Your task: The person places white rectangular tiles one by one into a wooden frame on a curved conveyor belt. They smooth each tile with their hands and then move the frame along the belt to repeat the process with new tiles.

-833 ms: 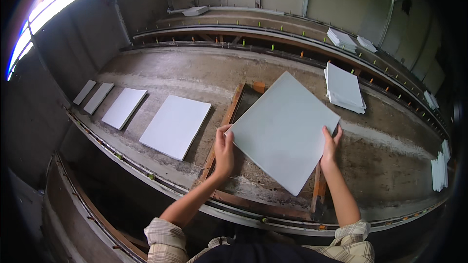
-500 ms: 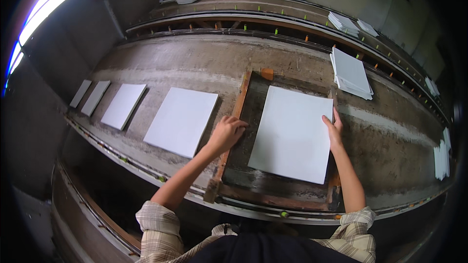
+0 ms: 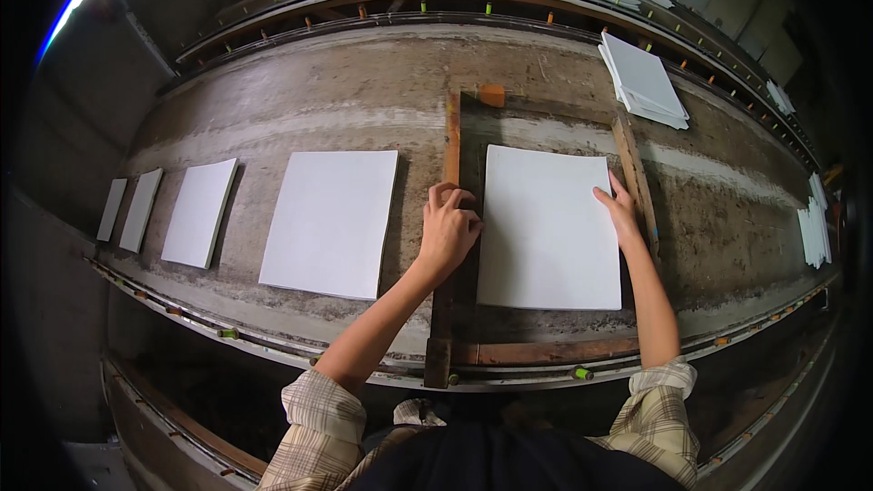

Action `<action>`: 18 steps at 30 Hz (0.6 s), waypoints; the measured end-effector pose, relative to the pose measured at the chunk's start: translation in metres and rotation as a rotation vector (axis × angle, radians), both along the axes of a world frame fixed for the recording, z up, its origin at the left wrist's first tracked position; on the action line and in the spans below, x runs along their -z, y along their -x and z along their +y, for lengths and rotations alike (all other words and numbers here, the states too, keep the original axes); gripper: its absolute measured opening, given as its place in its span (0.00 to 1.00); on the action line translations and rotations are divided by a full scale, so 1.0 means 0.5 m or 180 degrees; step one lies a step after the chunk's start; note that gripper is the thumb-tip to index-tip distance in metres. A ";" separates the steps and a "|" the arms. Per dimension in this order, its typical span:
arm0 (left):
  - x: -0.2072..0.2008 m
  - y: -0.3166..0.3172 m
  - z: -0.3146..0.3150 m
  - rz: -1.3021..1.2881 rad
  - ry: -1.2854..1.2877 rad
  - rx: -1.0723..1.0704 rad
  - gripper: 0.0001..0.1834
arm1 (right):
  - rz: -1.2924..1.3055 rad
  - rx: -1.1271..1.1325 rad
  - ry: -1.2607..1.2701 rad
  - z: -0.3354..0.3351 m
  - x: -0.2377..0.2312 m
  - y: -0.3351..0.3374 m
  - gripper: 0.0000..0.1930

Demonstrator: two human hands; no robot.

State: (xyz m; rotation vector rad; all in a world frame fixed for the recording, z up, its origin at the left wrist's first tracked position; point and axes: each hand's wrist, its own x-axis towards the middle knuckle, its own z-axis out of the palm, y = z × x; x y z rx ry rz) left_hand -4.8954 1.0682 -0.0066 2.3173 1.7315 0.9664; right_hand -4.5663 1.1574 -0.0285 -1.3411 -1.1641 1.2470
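Note:
A rectangular white sheet or thin stack of sheets (image 3: 550, 232) lies within the wooden frame (image 3: 452, 141) on a long worktable. My right hand (image 3: 618, 214) grips its right edge, thumb on top and the other fingers at the side, partly hidden. At its left edge is my left hand (image 3: 448, 227), over the frame's left bar. Those fingers are curled in toward the thumb, close against the sheet's edge; whether they pinch anything is hidden. To the left lies another white stack (image 3: 329, 223) of similar size.
Further left, smaller white stacks (image 3: 200, 212) line the worktable (image 3: 300, 86). A loosely fanned white pile (image 3: 646, 77) lies at the back right, another (image 3: 812, 227) at the far right. Green and orange pegs (image 3: 583, 373) stud the rails. An orange piece (image 3: 492, 95) sits at the frame's back corner.
My left hand has moved in to the white sheets' left edge. The sheets now lie straighter, while my right hand keeps hold of their right edge. The whole view has shifted and turned.

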 end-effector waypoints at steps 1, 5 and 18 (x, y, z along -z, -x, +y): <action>0.002 0.001 0.002 -0.0014 -0.0004 -0.0006 0.03 | -0.0007 0.0030 -0.0049 0.000 0.006 -0.001 0.34; -0.001 -0.001 0.008 0.0013 0.0127 -0.0035 0.04 | 0.0036 -0.0124 -0.0070 0.003 -0.008 0.002 0.34; -0.012 -0.004 0.001 0.0023 0.0202 -0.0048 0.03 | -0.0817 0.0029 -0.0833 0.034 0.045 0.013 0.32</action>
